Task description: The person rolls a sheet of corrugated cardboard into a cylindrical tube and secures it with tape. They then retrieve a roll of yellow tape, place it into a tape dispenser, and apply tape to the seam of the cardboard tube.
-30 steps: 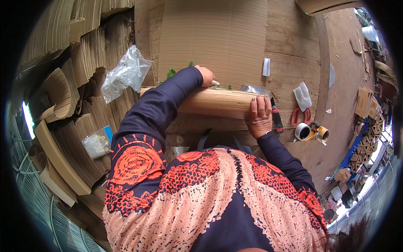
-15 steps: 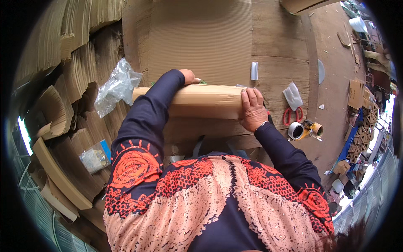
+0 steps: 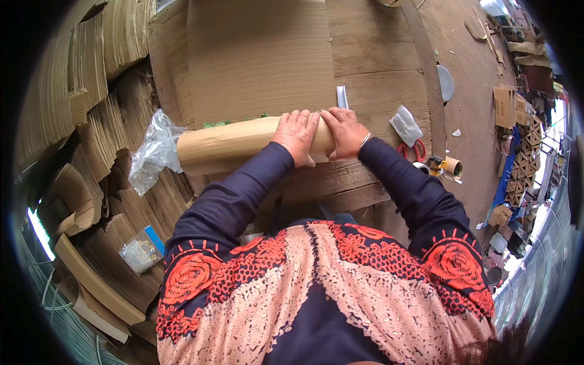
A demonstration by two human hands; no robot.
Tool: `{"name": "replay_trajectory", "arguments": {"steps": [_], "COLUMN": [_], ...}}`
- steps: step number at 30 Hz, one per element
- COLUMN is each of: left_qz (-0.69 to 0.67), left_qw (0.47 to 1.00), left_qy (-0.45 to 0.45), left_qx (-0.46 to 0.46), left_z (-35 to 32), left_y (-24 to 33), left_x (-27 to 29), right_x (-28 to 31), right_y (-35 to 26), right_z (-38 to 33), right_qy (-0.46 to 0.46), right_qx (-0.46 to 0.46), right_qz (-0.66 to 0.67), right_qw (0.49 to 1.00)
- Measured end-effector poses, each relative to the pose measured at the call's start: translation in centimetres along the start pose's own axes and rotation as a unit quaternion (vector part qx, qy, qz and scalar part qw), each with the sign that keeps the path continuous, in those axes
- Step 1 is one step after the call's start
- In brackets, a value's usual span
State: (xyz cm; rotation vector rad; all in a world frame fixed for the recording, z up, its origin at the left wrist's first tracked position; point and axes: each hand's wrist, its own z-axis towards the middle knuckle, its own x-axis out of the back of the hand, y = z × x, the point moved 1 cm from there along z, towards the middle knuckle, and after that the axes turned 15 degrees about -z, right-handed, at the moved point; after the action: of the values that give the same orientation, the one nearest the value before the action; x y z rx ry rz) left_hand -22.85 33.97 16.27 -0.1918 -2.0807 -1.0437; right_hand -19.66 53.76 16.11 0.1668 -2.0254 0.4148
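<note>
A rolled length of brown cardboard [image 3: 225, 143] lies crosswise in front of me on the wooden table. Over its right part, my left hand [image 3: 296, 137] curls its fingers across the top, thumb toward me. Close beside it, my right hand [image 3: 345, 132] grips the roll's right end in the same way, the two hands almost touching. Green leafy bits [image 3: 218, 124] peek out along the roll's far side. Beyond it stretches a flat corrugated cardboard sheet [image 3: 261, 61]. What lies inside the roll is hidden.
Crumpled clear plastic [image 3: 155, 151] adjoins the roll's left end, with stacked cardboard [image 3: 100, 125] farther left. To the right are a white packet [image 3: 406, 126], red-handled scissors [image 3: 418, 149] and tape rolls [image 3: 451, 168]. A small white strip [image 3: 342, 97] lies past my right hand.
My left hand has come from the roll's far side to its near top, beside my right hand. My right hand has shifted inward. The view has swung, moving the table leftward.
</note>
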Motion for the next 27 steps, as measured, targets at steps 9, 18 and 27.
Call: {"name": "replay_trajectory", "arguments": {"steps": [9,18,27], "left_qz": [-0.004,-0.057,-0.060], "left_qw": [1.000,0.998,0.997], "left_qy": [-0.018,0.000,-0.032], "left_qx": [0.009,-0.032,-0.028], "left_z": [0.7,1.5,3.0], "left_y": [-0.3,-1.8,-2.0], "left_x": [0.6,1.3,2.0], "right_x": [-5.9,-2.9,-2.7], "right_y": [7.9,8.8,-1.4], "right_z": [5.5,1.3,-1.5], "right_qy": [0.059,0.279,0.122], "right_qx": [-0.336,-0.155,-0.067], "right_qz": [0.062,0.011,-0.034], "right_qw": [0.938,0.947,0.990]}}
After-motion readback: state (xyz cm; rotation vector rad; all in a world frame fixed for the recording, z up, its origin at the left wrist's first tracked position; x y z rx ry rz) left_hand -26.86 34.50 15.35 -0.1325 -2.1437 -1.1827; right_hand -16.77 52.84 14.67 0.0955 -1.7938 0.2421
